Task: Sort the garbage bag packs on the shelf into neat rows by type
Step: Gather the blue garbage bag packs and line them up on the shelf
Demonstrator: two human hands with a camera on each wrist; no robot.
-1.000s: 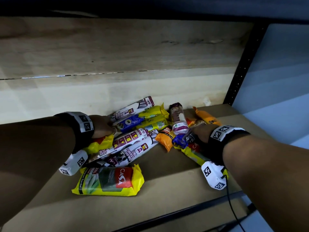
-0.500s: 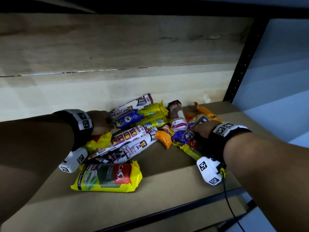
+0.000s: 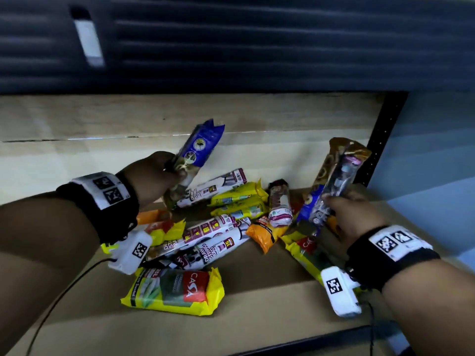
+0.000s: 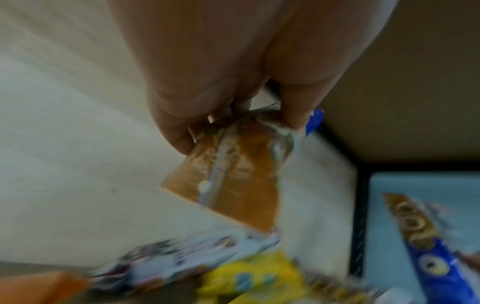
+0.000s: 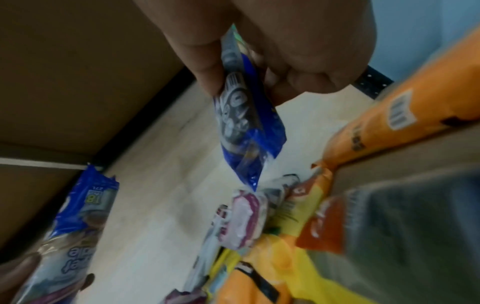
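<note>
A jumbled pile of garbage bag packs lies on the brown shelf board (image 3: 257, 273). My left hand (image 3: 156, 176) grips a blue and gold pack (image 3: 198, 147) by its lower end and holds it up above the pile; the left wrist view shows its gold end (image 4: 233, 179) pinched under my fingers. My right hand (image 3: 344, 209) grips a second blue and gold pack (image 3: 336, 176), raised at the right; its blue end (image 5: 246, 131) hangs below my fingers in the right wrist view. White drawstring packs (image 3: 205, 242), yellow packs (image 3: 236, 199), an orange pack (image 3: 264, 232) and a maroon roll (image 3: 280, 204) stay in the pile.
A flat yellow CASA pack (image 3: 174, 291) lies alone nearest the shelf's front edge. Another yellow CASA pack (image 3: 305, 250) lies under my right wrist. The pale back panel (image 3: 77, 150) closes the rear, and a black perforated upright (image 3: 380, 140) stands at the right.
Both hands were down in the pile; each has now lifted a blue and gold pack up off it. The head view has tilted upward.
</note>
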